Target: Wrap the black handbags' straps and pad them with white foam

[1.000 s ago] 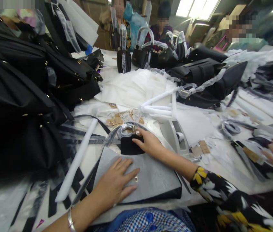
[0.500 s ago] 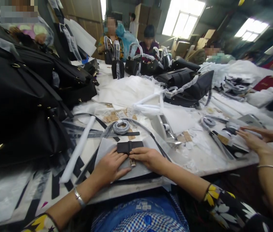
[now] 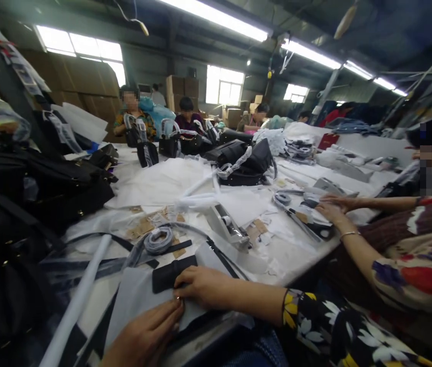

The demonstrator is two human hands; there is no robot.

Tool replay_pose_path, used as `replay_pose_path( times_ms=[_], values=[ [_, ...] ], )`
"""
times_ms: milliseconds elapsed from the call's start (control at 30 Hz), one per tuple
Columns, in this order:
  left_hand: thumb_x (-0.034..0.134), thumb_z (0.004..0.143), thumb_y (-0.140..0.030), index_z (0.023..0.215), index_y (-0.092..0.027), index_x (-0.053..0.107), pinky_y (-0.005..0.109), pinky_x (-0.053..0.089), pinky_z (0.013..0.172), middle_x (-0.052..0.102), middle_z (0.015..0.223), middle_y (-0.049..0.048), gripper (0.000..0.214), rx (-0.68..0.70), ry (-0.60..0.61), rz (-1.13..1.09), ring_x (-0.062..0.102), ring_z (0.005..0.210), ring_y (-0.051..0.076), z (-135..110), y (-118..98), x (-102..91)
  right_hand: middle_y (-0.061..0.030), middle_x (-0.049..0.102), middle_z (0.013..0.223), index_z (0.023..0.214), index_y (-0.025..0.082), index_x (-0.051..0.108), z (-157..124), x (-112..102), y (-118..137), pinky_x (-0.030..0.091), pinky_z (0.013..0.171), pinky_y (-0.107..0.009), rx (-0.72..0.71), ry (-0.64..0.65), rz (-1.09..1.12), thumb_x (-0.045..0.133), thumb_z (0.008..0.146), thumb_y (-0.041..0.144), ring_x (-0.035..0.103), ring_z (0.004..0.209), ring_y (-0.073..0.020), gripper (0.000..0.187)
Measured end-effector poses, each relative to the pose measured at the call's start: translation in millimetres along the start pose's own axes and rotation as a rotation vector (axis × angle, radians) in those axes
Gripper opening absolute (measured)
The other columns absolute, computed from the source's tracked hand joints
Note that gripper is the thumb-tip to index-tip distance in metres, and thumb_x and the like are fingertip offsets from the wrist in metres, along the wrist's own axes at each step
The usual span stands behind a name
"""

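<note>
A flat bag wrapped in grey-white tissue (image 3: 135, 298) lies at the near table edge, with a black tab (image 3: 172, 271) on top. My right hand (image 3: 204, 286) rests on the wrap beside that tab, fingers curled over it. My left hand (image 3: 145, 334) lies lower on the wrap, and its fingertips meet the right hand at a small metal piece (image 3: 178, 299). Whether either hand grips anything is not visible.
Black handbags (image 3: 28, 199) are piled at the left. A coiled wrapped strap (image 3: 158, 239), a white foam tube (image 3: 76, 300) and a tape dispenser (image 3: 227, 227) lie ahead. A co-worker's hands (image 3: 334, 209) work at the right; several people sit at the far end.
The view has tilted up and swung right, showing the ceiling. Both hands stay on the wrapped bag; the left hand has slid lower, fingertips now touching the right hand.
</note>
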State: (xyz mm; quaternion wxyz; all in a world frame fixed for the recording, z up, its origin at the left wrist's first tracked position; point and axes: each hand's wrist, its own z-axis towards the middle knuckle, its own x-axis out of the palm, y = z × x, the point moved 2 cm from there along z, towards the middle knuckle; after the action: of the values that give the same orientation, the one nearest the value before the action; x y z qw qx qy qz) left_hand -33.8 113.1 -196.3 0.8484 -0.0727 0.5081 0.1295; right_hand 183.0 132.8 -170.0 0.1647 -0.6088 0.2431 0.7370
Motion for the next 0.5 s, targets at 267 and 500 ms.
replay_pose_path(
  times_ms=[267, 500],
  values=[
    [0.051, 0.098, -0.013, 0.139, -0.014, 0.053, 0.031, 0.052, 0.103, 0.068, 0.126, 0.0104, 0.041, 0.018, -0.111, -0.077, 0.062, 0.121, 0.02, 5, -15, -10.0, -0.0062, 0.072, 0.114, 0.107, 0.015, 0.075, 2, 5, -5, 0.046, 0.098, -0.027, 0.078, -0.151, 0.282, 0.062, 0.094, 0.019, 0.063, 0.107, -0.0176, 0.019],
    [0.057, 0.095, -0.012, 0.13, -0.014, 0.06, 0.034, 0.057, 0.099, 0.072, 0.119, 0.0084, 0.035, -0.006, -0.096, -0.117, 0.067, 0.113, 0.019, 6, -18, -14.2, -0.0075, 0.072, 0.111, 0.111, 0.017, 0.073, 2, 1, -8, 0.048, 0.097, -0.029, 0.1, -0.128, 0.404, 0.069, 0.089, 0.017, 0.064, 0.104, -0.0184, 0.022]
  ],
)
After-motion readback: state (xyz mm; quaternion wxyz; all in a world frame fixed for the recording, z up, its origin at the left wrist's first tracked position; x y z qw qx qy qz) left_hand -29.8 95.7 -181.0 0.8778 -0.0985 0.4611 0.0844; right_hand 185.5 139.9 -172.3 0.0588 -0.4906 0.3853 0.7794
